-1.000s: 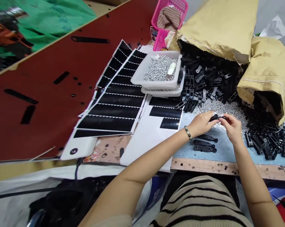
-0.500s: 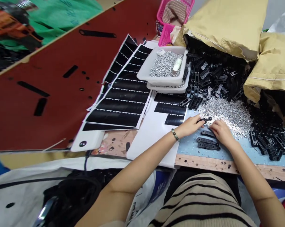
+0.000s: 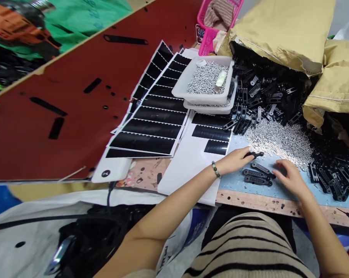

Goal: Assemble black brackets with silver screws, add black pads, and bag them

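Observation:
My left hand (image 3: 234, 160) is closed on a slim black plastic part (image 3: 258, 155) with a rounded end, held just above the blue work surface (image 3: 232, 181). Part of it is hidden by the fingers. Below it lie several flat black perforated arms (image 3: 255, 173), roughly side by side. At their right ends is my right hand (image 3: 291, 177), its thumb and fingers apart and nothing visible in them. Whether a fingertip touches the nearest arm I cannot tell. Just beyond both hands spreads a pile of small silver metal pins (image 3: 281, 139).
White tubs (image 3: 178, 87) of silver pins stand stacked behind my left hand, beside sheets of black stickers (image 3: 155, 116). Heaped black parts (image 3: 267, 92) spill from tan paper sacks (image 3: 281, 31) at the back right. More black parts (image 3: 332, 179) lie right. A red board (image 3: 84, 127) fills the left.
My right hand has drawn back toward me and to the right, its fingers spreading. The nearest loose arm now lies at a different angle. My left hand still holds the black part.

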Tool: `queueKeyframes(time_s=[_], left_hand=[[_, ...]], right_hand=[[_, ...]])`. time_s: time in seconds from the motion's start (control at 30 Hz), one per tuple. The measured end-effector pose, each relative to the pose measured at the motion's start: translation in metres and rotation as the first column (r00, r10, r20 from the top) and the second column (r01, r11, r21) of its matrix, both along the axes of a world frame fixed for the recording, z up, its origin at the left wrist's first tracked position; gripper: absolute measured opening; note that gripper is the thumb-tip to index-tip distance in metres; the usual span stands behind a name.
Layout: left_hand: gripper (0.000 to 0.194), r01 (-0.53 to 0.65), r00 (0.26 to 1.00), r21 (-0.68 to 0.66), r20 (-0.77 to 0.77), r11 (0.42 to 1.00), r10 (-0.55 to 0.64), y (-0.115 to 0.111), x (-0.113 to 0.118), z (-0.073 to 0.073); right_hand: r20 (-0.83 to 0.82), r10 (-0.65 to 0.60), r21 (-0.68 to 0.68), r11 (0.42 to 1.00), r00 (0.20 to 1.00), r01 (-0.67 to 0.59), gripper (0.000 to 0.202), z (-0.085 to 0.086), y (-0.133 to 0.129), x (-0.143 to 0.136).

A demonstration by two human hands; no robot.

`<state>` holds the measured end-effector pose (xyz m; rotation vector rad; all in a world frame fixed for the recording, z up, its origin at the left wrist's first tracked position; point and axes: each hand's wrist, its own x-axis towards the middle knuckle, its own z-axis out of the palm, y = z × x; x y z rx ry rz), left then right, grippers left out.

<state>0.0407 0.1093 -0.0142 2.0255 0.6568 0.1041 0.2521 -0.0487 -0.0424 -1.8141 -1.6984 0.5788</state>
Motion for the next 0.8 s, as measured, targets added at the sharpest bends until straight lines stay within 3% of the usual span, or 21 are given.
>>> queueKeyframes(time_s=[0.13,0.4,0.63,0.8], left_hand=[[0.019,-0.001,1.000,0.089,0.024,0.996,-0.001,-0.009,0.003,-0.006],[0.022,-0.082,0.997,0.063,0.004,0.995,0.082,-0.015,0.004,-0.022],[0.021,-0.137,0.990,0.045,0.047,0.990,0.134,-0.018,0.002,-0.022],[0.023,-0.127,0.991,0.032,0.051,0.991,0.126,-0.019,0.004,-0.020]], right_hand=[[-0.031,0.070,0.029,0.997,0.997,-0.069,0.017,-0.008,-0.016,-0.002],[0.016,0.069,0.144,0.987,0.998,-0.070,0.020,-0.015,-0.009,-0.013],[-0.016,0.080,0.223,0.972,0.997,-0.074,0.020,-0.019,-0.018,-0.014],[-0.017,0.144,0.198,0.970,0.989,-0.138,0.020,-0.019,-0.024,-0.014]])
